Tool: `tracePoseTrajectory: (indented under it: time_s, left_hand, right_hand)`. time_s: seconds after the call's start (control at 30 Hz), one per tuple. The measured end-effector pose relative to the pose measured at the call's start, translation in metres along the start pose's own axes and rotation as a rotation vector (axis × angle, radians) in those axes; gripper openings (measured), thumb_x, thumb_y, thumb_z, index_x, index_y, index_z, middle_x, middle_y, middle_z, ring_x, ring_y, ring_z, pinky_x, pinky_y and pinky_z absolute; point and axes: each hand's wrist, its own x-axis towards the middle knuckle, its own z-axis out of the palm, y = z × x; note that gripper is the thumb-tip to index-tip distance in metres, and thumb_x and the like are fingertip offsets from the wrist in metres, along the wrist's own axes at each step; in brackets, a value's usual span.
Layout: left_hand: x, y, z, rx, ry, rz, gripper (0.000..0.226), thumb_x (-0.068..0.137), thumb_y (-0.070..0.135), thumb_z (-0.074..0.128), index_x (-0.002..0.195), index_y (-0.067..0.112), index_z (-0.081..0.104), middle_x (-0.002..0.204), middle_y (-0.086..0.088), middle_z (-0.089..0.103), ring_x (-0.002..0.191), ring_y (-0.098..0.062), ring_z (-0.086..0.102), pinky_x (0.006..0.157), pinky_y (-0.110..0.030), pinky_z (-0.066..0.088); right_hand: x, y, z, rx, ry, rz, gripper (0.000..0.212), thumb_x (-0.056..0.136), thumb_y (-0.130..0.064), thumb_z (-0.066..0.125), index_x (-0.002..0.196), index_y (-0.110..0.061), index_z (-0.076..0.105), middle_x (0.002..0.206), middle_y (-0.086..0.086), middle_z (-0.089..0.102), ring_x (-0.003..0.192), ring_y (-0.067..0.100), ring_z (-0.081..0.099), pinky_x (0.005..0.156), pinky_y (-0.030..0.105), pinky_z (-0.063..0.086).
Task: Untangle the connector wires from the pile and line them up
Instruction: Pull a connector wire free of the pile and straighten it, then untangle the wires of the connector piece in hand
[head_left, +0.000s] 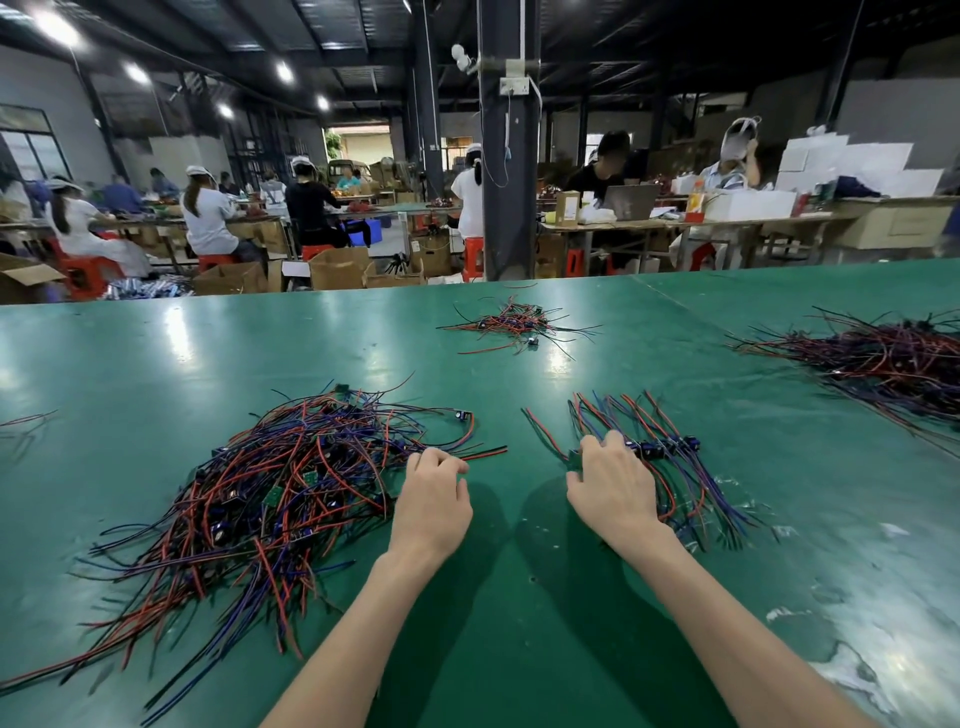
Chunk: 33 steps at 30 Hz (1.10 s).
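Red, blue and black connector wires lie in a tangled pile (270, 493) on a green bench (156, 364); at the pile's right edge the left hand (434, 501) closes its grip on a few strands. Right of the pile, the right hand (613, 486) rests, grip loose and fingers spread, on a lined-up row (654, 451) of wires. A small heap (514, 325) and a larger heap (883, 358) lie beyond the pile, farther right

Head camera faces forward-down, close above left hand (434, 501), right hand (613, 491).
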Motion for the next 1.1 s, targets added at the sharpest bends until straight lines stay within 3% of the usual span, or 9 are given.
tracePoseTrajectory:
  time_s: [0.1,0.23,0.37,0.67,0.83,0.97,1.1]
  left_hand:
    - [0.003,-0.008,-0.004,0.280,0.033,-0.027,0.033,0.093,0.016,0.045,0.124,0.018,0.055,0.127,0.001,0.050,0.118,-0.019,0.038,0.100,-0.028,0.031]
    - [0.005,-0.018,-0.005,0.411,-0.031,-0.091,0.034,0.094,0.019,0.041,0.127,0.021,0.051,0.138,0.004,0.045,0.127,-0.018,0.034,0.104,-0.033,0.026]
    - [0.006,-0.020,-0.004,0.422,-0.071,-0.094,0.035,0.096,0.019,0.037,0.128,0.022,0.050,0.135,0.005,0.049,0.126,-0.016,0.040,0.105,-0.035,0.026]
    - [0.008,-0.023,-0.005,0.306,-0.120,-0.078,0.042,0.087,-0.001,0.043,0.124,0.013,0.054,0.124,-0.003,0.054,0.115,-0.020,0.045,0.098,-0.031,0.036]
    - [0.009,-0.017,-0.004,0.386,-0.053,-0.076,0.026,0.096,0.018,0.039,0.112,0.016,0.060,0.114,-0.001,0.060,0.109,-0.021,0.047,0.094,-0.030,0.035]
    - [0.018,-0.007,0.002,0.447,0.038,-0.021,0.029,0.096,0.028,0.037,0.118,0.021,0.055,0.119,0.000,0.056,0.115,-0.021,0.043,0.097,-0.033,0.031]
    - [0.040,-0.001,0.016,0.453,-0.041,0.020,0.033,0.099,0.031,0.034,0.127,0.020,0.047,0.127,0.000,0.055,0.121,-0.022,0.043,0.100,-0.036,0.029]
  right_hand:
    - [0.002,0.000,0.009,-0.090,0.001,-0.163,0.034,0.093,-0.036,0.049,0.119,-0.015,0.053,0.127,0.005,0.045,0.118,0.024,0.042,0.096,0.036,0.037]
    - [0.005,-0.002,0.020,-0.162,-0.129,-0.193,0.046,0.097,-0.047,0.035,0.122,-0.015,0.057,0.132,0.000,0.050,0.127,0.021,0.036,0.103,0.039,0.028]
    - [0.007,0.002,0.020,-0.175,-0.154,-0.123,0.053,0.099,-0.051,0.026,0.125,-0.014,0.055,0.134,0.001,0.049,0.130,0.021,0.033,0.103,0.040,0.027]
    - [0.007,0.008,0.020,-0.210,-0.160,-0.036,0.050,0.099,-0.051,0.027,0.128,-0.017,0.050,0.138,0.002,0.046,0.133,0.025,0.030,0.108,0.044,0.023]
    - [0.001,0.000,0.025,-0.218,-0.086,-0.097,0.049,0.097,-0.050,0.031,0.126,-0.016,0.052,0.136,0.007,0.047,0.136,0.028,0.024,0.113,0.047,0.013]
    - [-0.007,-0.017,0.031,-0.176,-0.067,-0.191,0.045,0.098,-0.044,0.030,0.125,-0.015,0.052,0.134,0.007,0.049,0.134,0.026,0.028,0.113,0.046,0.013]
    - [-0.011,-0.027,0.035,-0.114,-0.077,-0.239,0.037,0.100,-0.036,0.029,0.124,-0.015,0.049,0.132,0.007,0.048,0.127,0.026,0.035,0.110,0.043,0.020]
